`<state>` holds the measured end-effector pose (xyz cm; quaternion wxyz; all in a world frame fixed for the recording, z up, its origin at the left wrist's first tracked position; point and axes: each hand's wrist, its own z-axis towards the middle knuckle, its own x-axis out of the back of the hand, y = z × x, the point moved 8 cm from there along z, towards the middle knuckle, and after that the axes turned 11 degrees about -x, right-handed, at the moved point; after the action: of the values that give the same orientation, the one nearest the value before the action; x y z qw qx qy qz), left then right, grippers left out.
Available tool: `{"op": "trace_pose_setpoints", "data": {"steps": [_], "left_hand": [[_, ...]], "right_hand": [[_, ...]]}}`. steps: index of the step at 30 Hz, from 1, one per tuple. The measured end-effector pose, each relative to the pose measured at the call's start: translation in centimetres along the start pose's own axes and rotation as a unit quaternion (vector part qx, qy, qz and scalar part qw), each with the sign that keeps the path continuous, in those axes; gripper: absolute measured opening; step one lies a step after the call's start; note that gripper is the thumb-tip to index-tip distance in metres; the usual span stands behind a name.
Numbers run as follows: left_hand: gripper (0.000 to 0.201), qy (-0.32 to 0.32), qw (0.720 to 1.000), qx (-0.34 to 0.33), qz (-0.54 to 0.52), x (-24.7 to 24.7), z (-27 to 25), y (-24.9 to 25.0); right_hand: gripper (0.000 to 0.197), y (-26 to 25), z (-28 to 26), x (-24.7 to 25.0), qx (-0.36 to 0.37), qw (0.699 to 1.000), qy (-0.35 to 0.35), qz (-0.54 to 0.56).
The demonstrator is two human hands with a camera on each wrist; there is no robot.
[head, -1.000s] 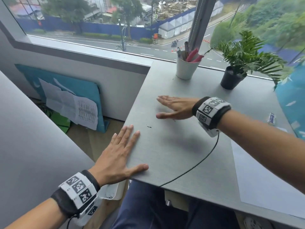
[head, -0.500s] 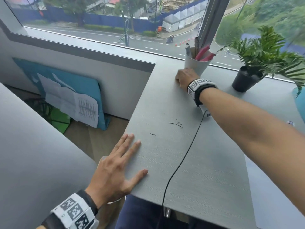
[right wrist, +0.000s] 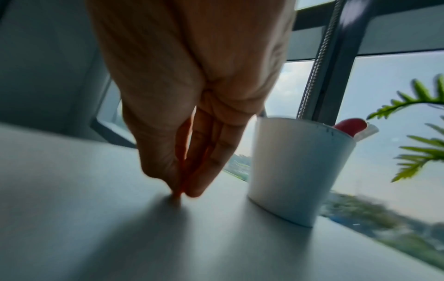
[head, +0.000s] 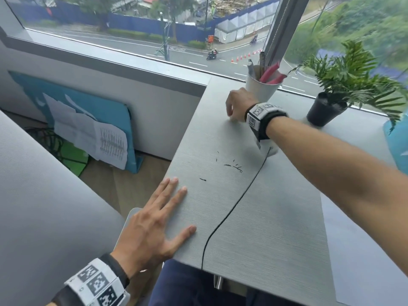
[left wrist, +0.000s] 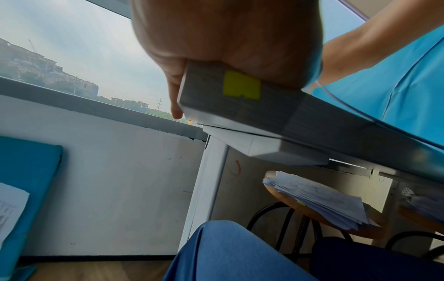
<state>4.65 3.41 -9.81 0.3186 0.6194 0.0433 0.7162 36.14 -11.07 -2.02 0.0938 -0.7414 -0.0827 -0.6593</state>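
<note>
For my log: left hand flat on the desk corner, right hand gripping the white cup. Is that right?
No: the right hand touches the desk beside the white cup without gripping it, as the right wrist view shows. The left hand is flat on the corner.

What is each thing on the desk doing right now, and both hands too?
white cup: upright, not empty.
potted plant: upright, leaves spread.
black cable: lying across the desk.
dark bits: scattered on the desk.
left hand: flat on the desk corner.
right hand: fingertips bunched, touching the desk beside the cup.
</note>
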Motion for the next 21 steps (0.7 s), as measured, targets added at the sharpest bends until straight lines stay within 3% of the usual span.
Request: {"op": "trace_pose_setpoints", "data": {"steps": [4, 6, 8, 12, 14, 19, 21], "left_hand": [[0.084, 0.0, 1.0, 0.004, -0.003, -0.1, -0.1, -0.1], [0.085, -0.004, 1.0, 0.004, 0.003, 0.0, -0.1, 0.1], [0.086, -0.011, 1.0, 0.004, 0.009, 0.1, 0.0, 0.2], [0.088, -0.018, 1.0, 0.007, 0.012, 0.2, 0.0, 0.2], [0.088, -0.019, 1.0, 0.009, 0.013, 0.2, -0.1, 0.2], [0.088, -0.022, 1.0, 0.01, 0.016, 0.0, 0.0, 0.1], [0.088, -0.02, 1.0, 0.009, 0.02, 0.0, 0.0, 0.0]], "right_hand": [[0.008, -1.0, -5.8, -1.2, 0.057, 0.984, -0.117, 0.123], [0.009, 0.6, -5.4, -0.6, 0.047, 0.987, -0.088, 0.126], [0.033, 3.1, -3.4, -0.5, 0.006, 0.998, -0.046, 0.031], [0.101, 4.9, -2.9, -5.1, -0.045, 0.98, -0.171, -0.088], [0.119, 3.9, -4.4, -6.7, -0.016, 0.974, -0.203, -0.096], [0.106, 1.8, -10.9, -6.7, 0.124, 0.96, -0.225, -0.107], [0.095, 1.5, -12.3, -5.3, 0.132, 0.964, -0.226, -0.049]]}}
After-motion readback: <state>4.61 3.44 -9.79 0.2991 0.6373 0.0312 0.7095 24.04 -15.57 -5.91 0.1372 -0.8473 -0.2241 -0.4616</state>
